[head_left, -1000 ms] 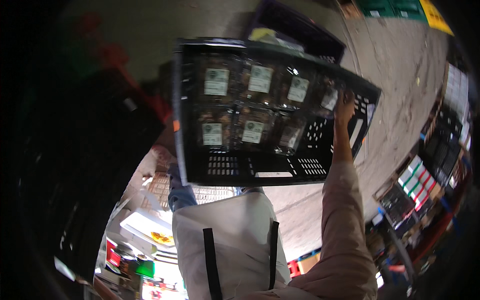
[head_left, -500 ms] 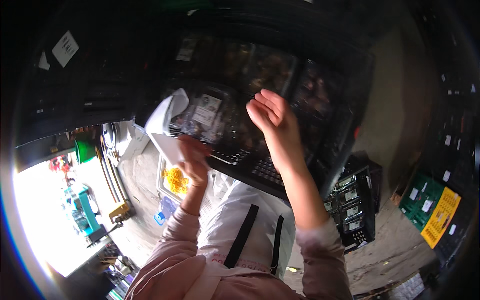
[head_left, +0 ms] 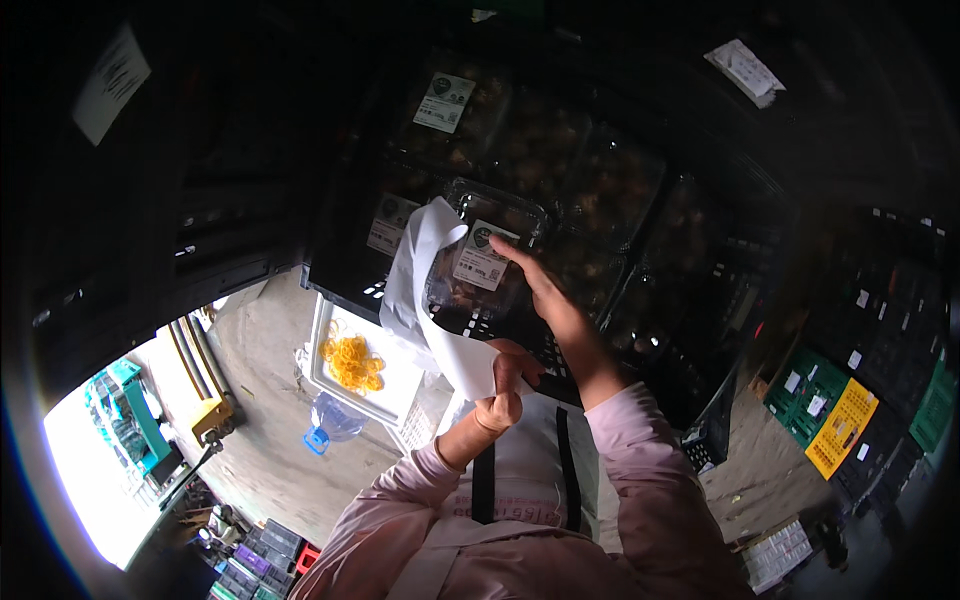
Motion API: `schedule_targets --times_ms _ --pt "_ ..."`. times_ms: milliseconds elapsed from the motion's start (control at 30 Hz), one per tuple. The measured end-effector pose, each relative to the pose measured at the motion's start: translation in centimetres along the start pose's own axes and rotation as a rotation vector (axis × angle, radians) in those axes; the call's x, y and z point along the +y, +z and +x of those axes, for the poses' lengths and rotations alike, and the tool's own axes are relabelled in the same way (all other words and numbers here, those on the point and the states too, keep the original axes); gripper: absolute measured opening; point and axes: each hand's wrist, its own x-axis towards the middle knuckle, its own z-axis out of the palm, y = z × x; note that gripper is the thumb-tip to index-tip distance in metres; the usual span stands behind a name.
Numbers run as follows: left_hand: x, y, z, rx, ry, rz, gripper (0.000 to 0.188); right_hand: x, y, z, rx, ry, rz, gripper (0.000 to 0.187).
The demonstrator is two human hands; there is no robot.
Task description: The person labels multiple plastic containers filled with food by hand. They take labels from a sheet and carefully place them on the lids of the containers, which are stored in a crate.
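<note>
A clear plastic box of dark, brownish contents, with a printed white label on its lid, sits in a black crate before me. My right hand reaches over it, fingers stretched out, the tips at the label's upper right edge. My left hand, in front of the crate, is closed on a long curling strip of white label paper. The strip loops up beside the box and covers part of its left side. More lidded boxes fill the crate; some bear the same kind of label.
Left of my legs, a white tray holds yellow rubber bands; a clear plastic bottle lies by it on the floor. Dark stacked crates rise on both sides. Green and yellow crates stand at right.
My right hand has come down to the label on the box. My left hand and the paper strip have shifted right in the picture. The view has turned slightly.
</note>
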Motion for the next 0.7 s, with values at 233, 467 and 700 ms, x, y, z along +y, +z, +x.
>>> schedule_targets --times_ms 233,467,700 --pt "0.1 -0.8 0.3 0.019 -0.052 -0.017 0.031 0.6 0.4 2.1 -0.079 -0.203 -0.127 0.053" --pt "1.4 0.1 1.7 0.063 0.022 -0.060 0.039 -1.1 -3.6 1.9 -0.028 -0.215 0.062 0.055" --pt "-0.6 -5.3 2.3 0.085 0.119 0.449 0.040 -8.3 -11.6 -13.5 -0.086 -0.591 0.180 0.056"
